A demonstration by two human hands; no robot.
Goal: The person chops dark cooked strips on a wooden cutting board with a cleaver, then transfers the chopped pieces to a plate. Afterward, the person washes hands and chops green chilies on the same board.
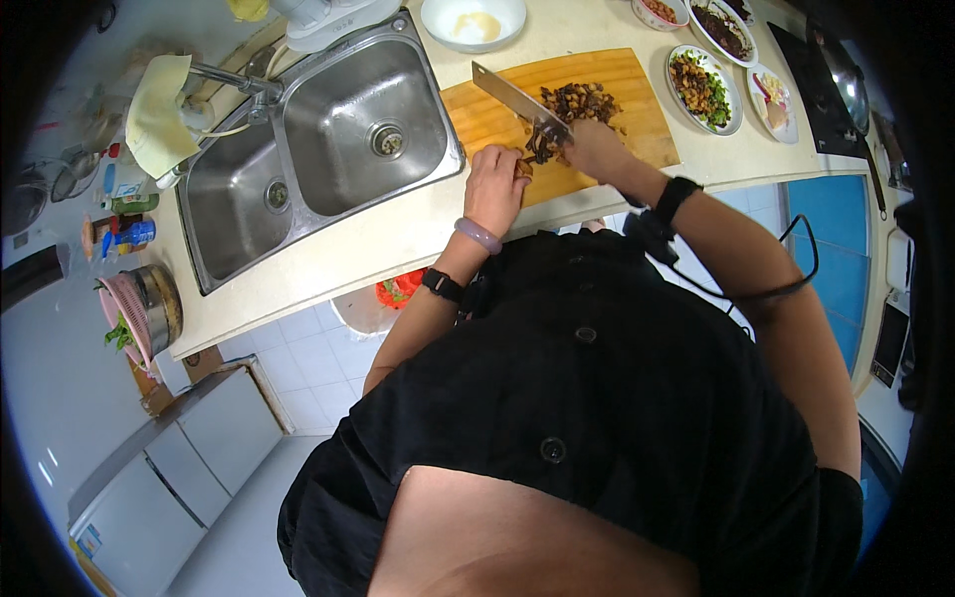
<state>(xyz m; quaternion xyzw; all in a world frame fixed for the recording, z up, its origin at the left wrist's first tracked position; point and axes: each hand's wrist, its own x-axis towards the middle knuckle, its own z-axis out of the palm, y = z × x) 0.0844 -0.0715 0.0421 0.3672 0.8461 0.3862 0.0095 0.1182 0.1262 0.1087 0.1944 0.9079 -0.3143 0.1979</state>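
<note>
My right hand grips a Chinese cleaver, its handle hidden in my fist. The broad steel blade points to the far left across a wooden cutting board. Under and beside the blade lie dark brown strips, which look like mushroom. With its fingertips curled, my left hand holds a brown mushroom piece against the board's near left part. Beyond the blade is a heap of chopped brown pieces.
A double steel sink adjoins the board on the left. Behind stands a white bowl with pale liquid. To the right are a plate of chopped food and greens, an oval plate and a black cooktop. A cable hangs by my right arm.
</note>
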